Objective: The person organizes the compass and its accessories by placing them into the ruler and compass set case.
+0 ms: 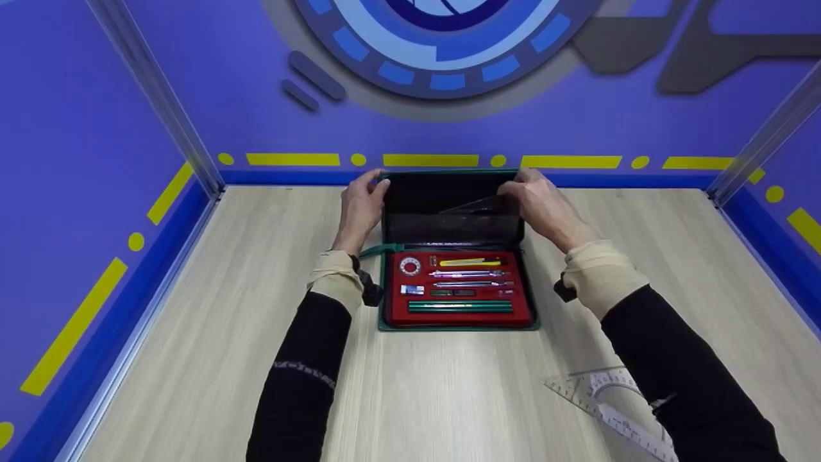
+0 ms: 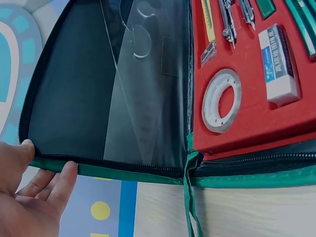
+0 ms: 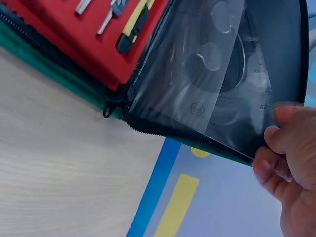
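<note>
Purple-blue booth walls with yellow dashes all round, and a pale wood-grain tabletop [image 1: 192,359] in the middle. On it sits a green zip-up drawing-instrument case [image 1: 457,324], opened out, its red flocked tray [image 1: 523,308] nearer the person and its black lid [image 1: 442,199] propped up toward the back wall.

The left hand [image 1: 362,202] grips the lid's upper left corner, thumb on the inside and fingers curled behind the green edge. The right hand [image 1: 542,202] pinches the upper right corner the same way, right where a clear plastic set square [image 3: 247,74] sits in the lid's transparent pocket.

The tray holds a white ring-shaped protractor [image 2: 222,100], a white eraser [image 2: 279,64], a yellow-handled knife [image 1: 468,262], steel compasses [image 1: 468,274] and green pencils [image 1: 458,307]. Another clear set-square and protractor pair [image 1: 609,401] lies loose on the tabletop by the right forearm.

What could go wrong, I reckon: the set square looks only half seated in the pocket, so tilting the lid could let it slide out. Pulling unevenly on the two corners could also drag the whole case and rattle the small bits out of their slots.
</note>
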A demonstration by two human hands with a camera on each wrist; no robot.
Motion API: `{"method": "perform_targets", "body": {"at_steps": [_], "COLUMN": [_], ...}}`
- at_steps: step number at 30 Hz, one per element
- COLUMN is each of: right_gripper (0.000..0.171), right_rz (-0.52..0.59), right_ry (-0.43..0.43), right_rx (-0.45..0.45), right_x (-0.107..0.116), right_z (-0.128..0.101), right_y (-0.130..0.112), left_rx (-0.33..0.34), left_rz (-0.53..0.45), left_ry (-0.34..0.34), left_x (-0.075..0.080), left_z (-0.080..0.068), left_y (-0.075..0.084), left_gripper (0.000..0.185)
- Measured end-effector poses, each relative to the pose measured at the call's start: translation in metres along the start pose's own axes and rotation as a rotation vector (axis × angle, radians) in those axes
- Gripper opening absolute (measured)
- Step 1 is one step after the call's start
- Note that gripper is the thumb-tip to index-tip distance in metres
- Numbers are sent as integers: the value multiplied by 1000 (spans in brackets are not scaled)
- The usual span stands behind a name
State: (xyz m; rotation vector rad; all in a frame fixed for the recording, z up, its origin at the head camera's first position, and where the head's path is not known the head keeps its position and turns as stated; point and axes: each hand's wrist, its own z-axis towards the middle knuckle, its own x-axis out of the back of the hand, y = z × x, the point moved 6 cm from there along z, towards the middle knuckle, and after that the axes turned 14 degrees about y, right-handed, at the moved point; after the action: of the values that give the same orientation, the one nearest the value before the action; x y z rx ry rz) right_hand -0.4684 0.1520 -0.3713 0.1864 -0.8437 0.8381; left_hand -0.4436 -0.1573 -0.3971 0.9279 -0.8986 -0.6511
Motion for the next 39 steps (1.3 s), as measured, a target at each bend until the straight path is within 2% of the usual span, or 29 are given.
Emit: {"method": "perform_targets", "body": {"at_steps": [5,14,20,27,30,34,39], "right_gripper": [40,36,37,35,29,34,42], "right_rz": [-25,-74,-96,-220,-269,-246,-135], "right_ry": [-17,3,-30,-64,-60,-55,-70], "right_rx": [49,138,94,140,172,143,68], "right_x": [1,-5,-10,-16,-17,-14,-2], "right_z": [-4,-4,-1,0,-3,-6,-18], "right_y": [-1,-13,-14,-20,-21,-18,-13], "left_rx": [14,-17,-32,-74,-86,-75,-29], "left_rz": [-39,4,21,65,88,99,107], "left_ry": [-11,-27,-24,-7,-29,-77,-86], "left_x": [0,-7,-9,-8,-11,-15,-16], "left_z": [-3,-1,1,0,-2,-4,-3], "left_y": [-1,5,5,4,3,3,2], "left_gripper": [35,35,36,42,47,53,57]}}
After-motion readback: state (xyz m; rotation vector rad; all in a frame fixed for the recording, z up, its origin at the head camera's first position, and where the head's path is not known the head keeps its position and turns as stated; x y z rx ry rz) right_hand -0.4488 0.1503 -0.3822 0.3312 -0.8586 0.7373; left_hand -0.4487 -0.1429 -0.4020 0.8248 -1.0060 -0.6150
